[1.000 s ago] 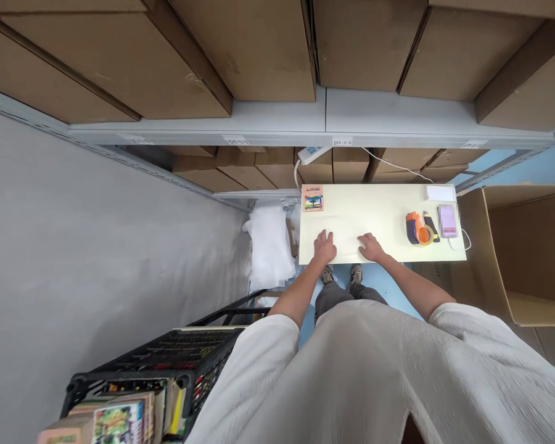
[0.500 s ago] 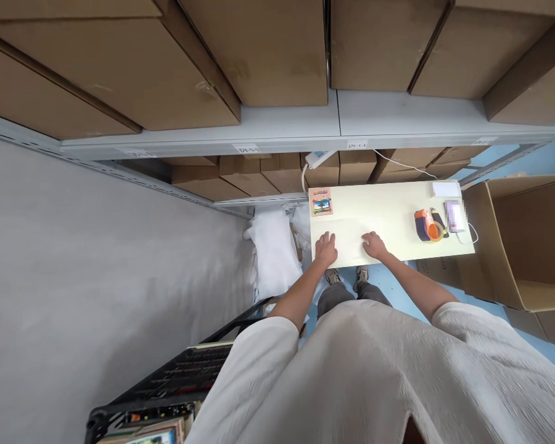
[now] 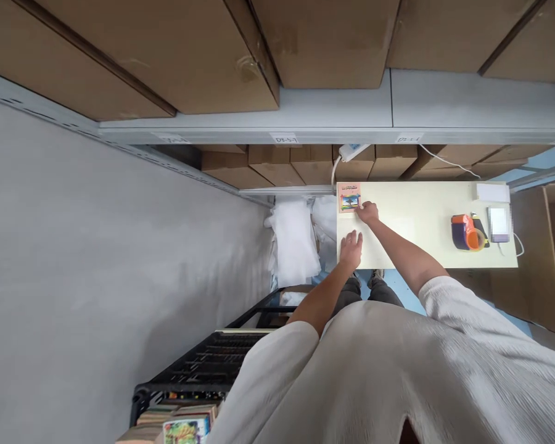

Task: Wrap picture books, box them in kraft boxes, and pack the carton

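Observation:
A small pink book (image 3: 349, 191) with a colourful tree picture on its cover lies at the far left corner of the cream table (image 3: 420, 203). At the book's lower right corner is my right hand (image 3: 368, 213), its fingers drawn together on that corner. Closer to me, my left hand (image 3: 351, 248) rests flat on the table with its fingers apart. Beneath and beside my hands lies a faint, pale, sheet-like thing whose kind I cannot make out.
On the table's right lie an orange and dark tape dispenser (image 3: 462, 231), a phone (image 3: 498, 223) on a cable and a white box (image 3: 493, 192). Cardboard boxes (image 3: 328, 49) fill the shelves ahead. A black crate (image 3: 185, 388) with books stands at lower left, a large carton (image 3: 536, 246) at right.
My right hand has moved left and away from me, from the table's middle to the book's corner. My left hand stays near the table's left front. The view has shifted left.

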Available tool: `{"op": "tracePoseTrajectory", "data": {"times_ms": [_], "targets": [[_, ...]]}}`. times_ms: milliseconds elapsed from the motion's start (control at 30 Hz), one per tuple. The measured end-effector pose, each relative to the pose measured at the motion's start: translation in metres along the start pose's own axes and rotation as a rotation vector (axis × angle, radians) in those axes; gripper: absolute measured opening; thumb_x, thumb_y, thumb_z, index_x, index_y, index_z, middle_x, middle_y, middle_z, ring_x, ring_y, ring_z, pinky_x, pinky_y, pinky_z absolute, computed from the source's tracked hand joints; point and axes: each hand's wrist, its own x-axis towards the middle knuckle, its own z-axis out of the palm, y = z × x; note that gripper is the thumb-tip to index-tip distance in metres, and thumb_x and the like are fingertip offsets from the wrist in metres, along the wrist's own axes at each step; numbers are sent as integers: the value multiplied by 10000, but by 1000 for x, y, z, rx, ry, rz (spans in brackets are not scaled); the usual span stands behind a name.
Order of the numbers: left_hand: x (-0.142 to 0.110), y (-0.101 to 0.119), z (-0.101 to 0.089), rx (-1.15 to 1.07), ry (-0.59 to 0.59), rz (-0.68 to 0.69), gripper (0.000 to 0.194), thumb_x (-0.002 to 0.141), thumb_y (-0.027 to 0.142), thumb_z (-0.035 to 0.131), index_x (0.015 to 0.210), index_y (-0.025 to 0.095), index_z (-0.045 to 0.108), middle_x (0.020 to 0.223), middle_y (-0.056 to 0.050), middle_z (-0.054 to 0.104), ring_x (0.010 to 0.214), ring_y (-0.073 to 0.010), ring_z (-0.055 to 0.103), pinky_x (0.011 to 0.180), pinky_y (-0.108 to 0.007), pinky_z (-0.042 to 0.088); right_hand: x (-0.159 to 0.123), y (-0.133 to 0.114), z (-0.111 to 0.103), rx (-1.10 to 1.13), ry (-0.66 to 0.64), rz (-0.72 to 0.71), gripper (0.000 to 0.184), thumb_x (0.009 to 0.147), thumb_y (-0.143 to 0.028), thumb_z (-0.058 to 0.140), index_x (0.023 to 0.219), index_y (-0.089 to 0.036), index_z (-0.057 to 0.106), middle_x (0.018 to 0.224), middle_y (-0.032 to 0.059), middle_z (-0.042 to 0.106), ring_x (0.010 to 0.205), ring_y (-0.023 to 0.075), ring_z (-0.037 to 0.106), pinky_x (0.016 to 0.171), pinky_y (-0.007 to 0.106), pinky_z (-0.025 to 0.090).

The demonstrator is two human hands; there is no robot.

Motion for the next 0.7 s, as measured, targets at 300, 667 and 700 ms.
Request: {"op": "tracePoseTrajectory", "data": {"times_ms": [300,667,700], "targets": [[-1,2,7,-17,50,-6,901,960,120,596,1802,224,293,1835,-199,339,1666,-377,351,1373,-614,307,-7,-44,28,-80,165,184,616,966,-388,788,1483,-156,547,1578,267,512,1463,401,506,1190,566,482],[-1,1,11,-16,69,-5,946,947,103,576,1822,240,243,1834,-186,350,1671,-371,353,1374,-617,304,15,-42,28,11,134,259,751,805,-316,909,1453,-192,549,1502,252,573,1440,428,527,1149,579,468],[-1,1,11,-17,70,-4,942,946,97,575,1820,235,251,1835,-188,347,1671,-370,353,1374,-615,303,14,-42,28,16,145,248,739,815,-308,894,1454,-199,540,1499,247,578,1431,421,536,1146,572,467]]}}
